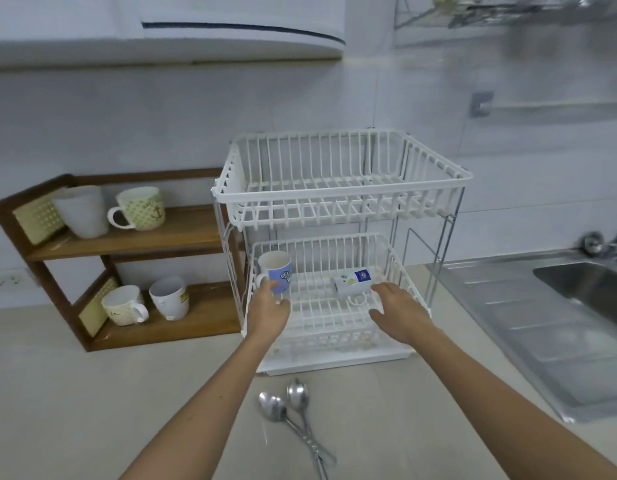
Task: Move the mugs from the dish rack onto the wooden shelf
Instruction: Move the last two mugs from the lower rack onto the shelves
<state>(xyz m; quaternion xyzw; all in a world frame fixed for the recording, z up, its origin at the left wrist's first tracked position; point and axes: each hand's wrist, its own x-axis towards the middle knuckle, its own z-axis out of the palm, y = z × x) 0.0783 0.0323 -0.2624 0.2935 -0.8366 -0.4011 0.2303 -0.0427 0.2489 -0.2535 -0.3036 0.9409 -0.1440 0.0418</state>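
A white two-tier dish rack (341, 197) stands on the counter. Its upper tier holds nothing. On the lower tier a blue-patterned mug (276, 274) stands upright at the left, and a white mug with a blue label (355, 281) lies on its side at the right. My left hand (268, 311) reaches in just below the blue mug, its fingers by the handle. My right hand (395, 308) hovers open right in front of the lying mug. The wooden shelf (182, 230) at the left carries two mugs on each level.
Two metal spoons (286, 407) lie on the counter in front of the rack. A steel sink (577, 292) with a drainboard fills the right side. A wall outlet (9, 279) sits low at the far left.
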